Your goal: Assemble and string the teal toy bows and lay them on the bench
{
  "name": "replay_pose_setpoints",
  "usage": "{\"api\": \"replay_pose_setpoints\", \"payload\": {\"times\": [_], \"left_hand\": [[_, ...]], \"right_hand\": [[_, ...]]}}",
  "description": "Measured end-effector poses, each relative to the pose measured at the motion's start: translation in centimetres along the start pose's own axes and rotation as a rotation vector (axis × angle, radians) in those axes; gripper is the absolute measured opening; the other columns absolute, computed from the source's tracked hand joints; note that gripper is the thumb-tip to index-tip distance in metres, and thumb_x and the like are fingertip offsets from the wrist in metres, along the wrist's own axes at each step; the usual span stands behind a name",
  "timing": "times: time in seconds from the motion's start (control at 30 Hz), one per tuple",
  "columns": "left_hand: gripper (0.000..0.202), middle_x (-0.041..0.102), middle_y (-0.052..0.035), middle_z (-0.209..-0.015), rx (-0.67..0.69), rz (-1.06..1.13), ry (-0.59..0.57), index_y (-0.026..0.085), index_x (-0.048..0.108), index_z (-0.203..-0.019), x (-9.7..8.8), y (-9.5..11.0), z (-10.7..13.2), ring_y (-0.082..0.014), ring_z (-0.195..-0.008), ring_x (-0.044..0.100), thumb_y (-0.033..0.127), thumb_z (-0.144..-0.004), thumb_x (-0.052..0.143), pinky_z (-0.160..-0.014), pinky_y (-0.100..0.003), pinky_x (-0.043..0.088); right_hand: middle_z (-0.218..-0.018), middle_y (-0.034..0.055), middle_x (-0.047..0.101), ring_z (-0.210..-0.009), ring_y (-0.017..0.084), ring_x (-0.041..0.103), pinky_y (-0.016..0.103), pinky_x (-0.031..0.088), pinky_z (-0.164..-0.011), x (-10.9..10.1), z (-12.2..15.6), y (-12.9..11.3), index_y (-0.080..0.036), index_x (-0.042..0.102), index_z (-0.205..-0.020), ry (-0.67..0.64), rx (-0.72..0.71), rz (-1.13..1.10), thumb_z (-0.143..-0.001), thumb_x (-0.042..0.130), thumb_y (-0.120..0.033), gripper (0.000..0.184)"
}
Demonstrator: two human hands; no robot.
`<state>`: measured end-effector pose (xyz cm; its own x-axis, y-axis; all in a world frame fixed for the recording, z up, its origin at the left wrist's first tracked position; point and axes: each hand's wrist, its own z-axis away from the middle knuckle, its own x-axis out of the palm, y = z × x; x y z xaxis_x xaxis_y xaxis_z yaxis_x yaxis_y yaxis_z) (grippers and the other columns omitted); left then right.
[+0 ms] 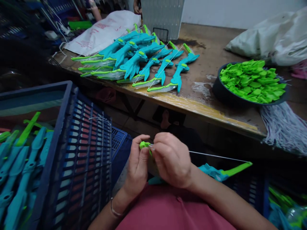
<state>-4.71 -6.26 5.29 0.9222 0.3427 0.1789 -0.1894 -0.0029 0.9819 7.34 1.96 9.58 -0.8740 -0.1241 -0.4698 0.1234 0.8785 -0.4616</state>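
Note:
A teal and green toy bow (212,172) lies across my lap, its middle partly hidden behind my right hand and forearm. My left hand (137,163) is closed around the bow's green left tip (144,145). Close beside it, my right hand (171,159) pinches the white string (216,156) near that tip. From there the string runs taut to the green tip at the bow's right end. Several similar toy bows (144,59) lie in an overlapping row on the table, some with strings on them.
A dark bowl (225,92) of small green parts stands on the wooden table (211,116). White strings (283,127) hang over its edge at right. A blue crate (69,127) of teal parts stands at left. Sacks (263,38) lie at the back. Another person's hand (137,7) shows behind.

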Motion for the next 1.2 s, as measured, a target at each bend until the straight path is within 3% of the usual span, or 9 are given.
{"api": "replay_pose_setpoints", "payload": {"times": [0.17,0.27,0.4,0.53,0.67,0.87,0.93,1.1,1.2], "left_hand": [[0.019,0.060,-0.0011,-0.103,0.091,0.056,-0.092,0.028,0.057,-0.122,-0.2,0.0,-1.6,-0.0079,-0.060,0.058,0.031,-0.106,0.047,-0.060,-0.024,0.049],[0.010,0.057,-0.0024,-0.114,0.166,0.080,-0.147,0.024,0.064,-0.104,-0.4,-0.2,-2.0,-0.0081,-0.065,0.061,0.021,-0.102,0.055,-0.065,-0.026,0.051],[0.011,0.054,0.0003,-0.091,0.189,0.124,-0.114,0.021,0.065,-0.090,-0.3,-0.2,-2.1,-0.0096,-0.069,0.056,0.018,-0.099,0.059,-0.064,-0.023,0.047],[0.009,0.058,-0.0013,-0.092,0.156,0.120,-0.047,0.021,0.067,-0.090,-0.1,-0.2,-1.8,-0.0131,-0.083,0.056,0.020,-0.097,0.063,-0.071,-0.022,0.046],[0.007,0.059,-0.0019,-0.092,0.166,0.105,-0.067,0.023,0.070,-0.093,-0.1,0.0,-1.6,-0.0148,-0.086,0.055,0.019,-0.096,0.064,-0.076,-0.023,0.046],[0.012,0.054,-0.0020,-0.083,0.113,0.238,-0.150,0.020,0.071,-0.087,-0.2,0.5,-2.0,-0.0136,-0.072,0.053,0.027,-0.094,0.066,-0.062,-0.023,0.045],[0.014,0.052,-0.0021,-0.084,0.083,0.281,-0.183,0.020,0.072,-0.087,-0.3,0.5,-2.2,-0.0126,-0.066,0.052,0.031,-0.094,0.066,-0.056,-0.023,0.045],[0.018,0.052,-0.0020,-0.080,0.065,0.263,-0.141,0.018,0.069,-0.081,-0.4,0.4,-2.4,-0.0131,-0.068,0.052,0.032,-0.093,0.068,-0.057,-0.022,0.045],[0.018,0.054,-0.0023,-0.080,0.051,0.239,-0.067,0.017,0.069,-0.079,-0.3,0.5,-2.5,-0.0135,-0.073,0.053,0.030,-0.092,0.069,-0.064,-0.022,0.046]], "right_hand": [[-0.089,0.0037,0.062,-0.087,0.018,0.064,0.034,0.056,-0.077,-2.4,-1.5,-0.5,-0.021,0.055,-0.099,0.159,0.234,-0.178,-0.094,0.053,-0.004,0.018],[-0.088,0.0038,0.063,-0.085,0.017,0.063,0.032,0.054,-0.075,-2.1,-1.0,0.0,-0.021,0.055,-0.098,0.085,0.234,-0.144,-0.096,0.052,-0.006,0.015],[-0.094,0.0062,0.064,-0.091,0.016,0.063,0.030,0.055,-0.079,-1.3,0.1,0.2,-0.019,0.055,-0.098,-0.031,0.211,-0.135,-0.098,0.051,-0.009,0.011],[-0.105,0.0099,0.062,-0.097,0.017,0.061,0.029,0.055,-0.079,-0.9,0.6,0.0,-0.017,0.058,-0.095,-0.156,0.253,-0.210,-0.101,0.052,-0.013,0.009],[-0.090,0.0030,0.062,-0.082,0.012,0.059,0.024,0.051,-0.070,-0.5,0.6,0.4,-0.018,0.061,-0.095,-0.099,0.390,-0.300,-0.099,0.060,-0.020,0.005],[-0.066,-0.0036,0.060,-0.058,0.008,0.055,0.020,0.043,-0.055,-0.3,0.7,1.4,-0.016,0.062,-0.075,-0.171,0.674,-0.583,-0.092,0.072,-0.040,0.031],[-0.065,-0.0034,0.061,-0.057,0.008,0.055,0.020,0.044,-0.054,-0.1,0.9,1.7,-0.016,0.062,-0.075,-0.160,0.665,-0.589,-0.092,0.072,-0.041,0.032],[-0.070,-0.0012,0.062,-0.063,0.008,0.056,0.021,0.045,-0.060,0.3,1.3,1.9,-0.016,0.062,-0.075,-0.083,0.403,-0.348,-0.097,0.067,-0.034,0.029],[-0.076,0.0007,0.064,-0.069,0.010,0.058,0.023,0.047,-0.064,-0.2,1.3,1.9,-0.016,0.062,-0.083,-0.166,0.315,-0.295,-0.100,0.060,-0.023,0.018]]}}
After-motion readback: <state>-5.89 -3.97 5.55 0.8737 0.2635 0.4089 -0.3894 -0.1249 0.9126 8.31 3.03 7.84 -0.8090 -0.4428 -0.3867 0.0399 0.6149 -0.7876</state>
